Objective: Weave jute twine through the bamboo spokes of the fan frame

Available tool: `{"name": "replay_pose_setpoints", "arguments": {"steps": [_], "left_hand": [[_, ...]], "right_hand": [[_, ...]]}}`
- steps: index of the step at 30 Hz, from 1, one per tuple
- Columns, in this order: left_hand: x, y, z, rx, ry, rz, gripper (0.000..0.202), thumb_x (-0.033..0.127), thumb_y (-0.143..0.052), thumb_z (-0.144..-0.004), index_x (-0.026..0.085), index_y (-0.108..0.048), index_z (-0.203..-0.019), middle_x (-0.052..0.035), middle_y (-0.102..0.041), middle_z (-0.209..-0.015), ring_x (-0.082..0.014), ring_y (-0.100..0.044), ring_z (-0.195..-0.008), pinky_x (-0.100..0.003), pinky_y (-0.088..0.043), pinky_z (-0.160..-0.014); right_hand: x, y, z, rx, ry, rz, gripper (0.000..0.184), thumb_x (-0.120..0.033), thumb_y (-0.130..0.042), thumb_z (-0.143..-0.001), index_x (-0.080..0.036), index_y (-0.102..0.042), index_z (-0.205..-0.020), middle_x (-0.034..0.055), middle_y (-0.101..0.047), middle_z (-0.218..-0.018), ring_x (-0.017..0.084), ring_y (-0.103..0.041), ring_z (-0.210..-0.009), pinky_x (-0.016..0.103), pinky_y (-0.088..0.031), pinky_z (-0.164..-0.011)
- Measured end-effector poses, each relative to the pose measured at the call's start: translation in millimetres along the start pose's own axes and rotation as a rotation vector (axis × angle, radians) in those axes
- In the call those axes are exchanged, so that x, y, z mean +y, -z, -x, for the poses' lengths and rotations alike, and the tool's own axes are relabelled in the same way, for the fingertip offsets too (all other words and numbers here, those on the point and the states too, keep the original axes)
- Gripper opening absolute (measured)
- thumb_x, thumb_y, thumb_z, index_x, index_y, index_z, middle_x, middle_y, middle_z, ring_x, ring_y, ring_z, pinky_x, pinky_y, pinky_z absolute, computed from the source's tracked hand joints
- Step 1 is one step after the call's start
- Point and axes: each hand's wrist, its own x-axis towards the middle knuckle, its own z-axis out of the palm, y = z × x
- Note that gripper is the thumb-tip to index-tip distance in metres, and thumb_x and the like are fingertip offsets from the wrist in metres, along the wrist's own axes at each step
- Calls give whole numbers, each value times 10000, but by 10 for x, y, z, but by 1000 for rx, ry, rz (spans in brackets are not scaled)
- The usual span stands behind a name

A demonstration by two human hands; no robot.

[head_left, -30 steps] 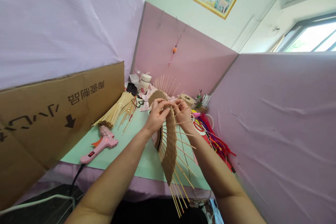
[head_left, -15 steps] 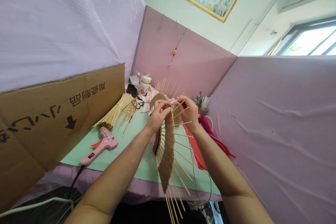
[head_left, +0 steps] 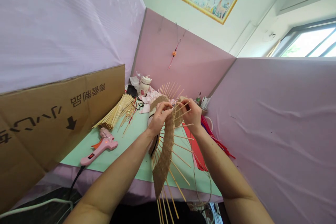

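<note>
A curved woven band of brown twine [head_left: 166,154] stands on edge over the table, with thin wooden sticks [head_left: 181,173] fanning out of it. At its far upper end my left hand [head_left: 159,115] is closed, thumb and fingers pinching the band's edge. My right hand [head_left: 192,113] is closed just to the right, fingertips pressed together among the stick ends; what they pinch is too small to tell. More of the woven work, with a dark stripe [head_left: 155,146], curves round behind my left hand. A loose length of twine [head_left: 194,178] trails down the table's right side.
A pink glue gun [head_left: 101,147] with a red light lies left, beside a bundle of sticks [head_left: 115,110]. A cardboard panel [head_left: 63,122] stands at the left. A white jar [head_left: 145,85] is at the back, and red and purple strands [head_left: 216,138] lie right.
The near end of the woven band has swung left and slightly down, its sticks with it. Both hands stay at the far end, the right one shifting slightly to the right.
</note>
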Motion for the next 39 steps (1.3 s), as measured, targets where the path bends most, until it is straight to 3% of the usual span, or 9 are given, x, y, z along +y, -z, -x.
{"name": "replay_pose_setpoints", "arguments": {"steps": [3,9,16,20,25,29,33,39], "left_hand": [[70,14,6,-13,-29,48,133,272,-505,-832,197,-609,-866,-29,-516,-967,-158,-493,-952,-287,-408,-939],[145,-24,-32,-13,116,179,177,327,-607,-780,193,-699,-850,-45,-483,-1059,-181,-501,-1081,-283,-394,-968],[205,-41,-131,-100,288,353,154,310,-690,-633,174,-693,-704,-9,-580,-813,-147,-541,-814,-260,-431,-755],[198,-7,-131,-57,241,257,109,282,-652,-649,181,-687,-670,-2,-607,-791,-146,-543,-821,-251,-428,-756],[168,-20,-106,-29,224,189,120,282,-640,-667,183,-700,-698,-15,-610,-887,-159,-541,-904,-264,-422,-819],[199,-66,-78,-58,232,196,112,277,-654,-660,173,-691,-680,-18,-597,-908,-152,-545,-885,-269,-425,-828],[230,-89,-52,-88,233,182,119,284,-658,-656,169,-684,-665,-21,-583,-912,-149,-538,-857,-279,-423,-820],[240,-69,-39,-68,248,211,131,293,-639,-672,169,-680,-686,-28,-576,-927,-162,-532,-907,-282,-416,-845]], "right_hand": [[4,3,5,13,18,2,157,-321,-599,-851,-214,-589,-737,-7,-591,-674,138,-490,-582,279,-404,-615],[-20,35,-1,-6,17,-4,159,-322,-589,-862,-207,-586,-752,-10,-592,-676,130,-494,-579,267,-402,-604],[-12,77,-21,-84,42,14,151,-311,-590,-866,-206,-587,-758,2,-605,-715,142,-535,-647,271,-416,-640],[-13,276,-107,-197,85,39,114,-292,-579,-877,-205,-593,-804,10,-622,-740,147,-555,-673,264,-428,-646],[-55,720,-268,-438,301,182,127,-233,-500,-932,-196,-619,-904,49,-622,-859,158,-589,-780,271,-456,-707],[-227,894,-363,-365,466,311,171,-197,-456,-953,-196,-627,-950,68,-611,-885,166,-581,-804,277,-458,-712],[-368,815,-412,-278,563,343,173,-198,-458,-955,-201,-631,-953,66,-617,-885,168,-566,-815,281,-453,-721],[-308,633,-278,-64,237,339,152,-241,-527,-920,-189,-616,-808,36,-603,-794,154,-553,-721,272,-419,-664]]}}
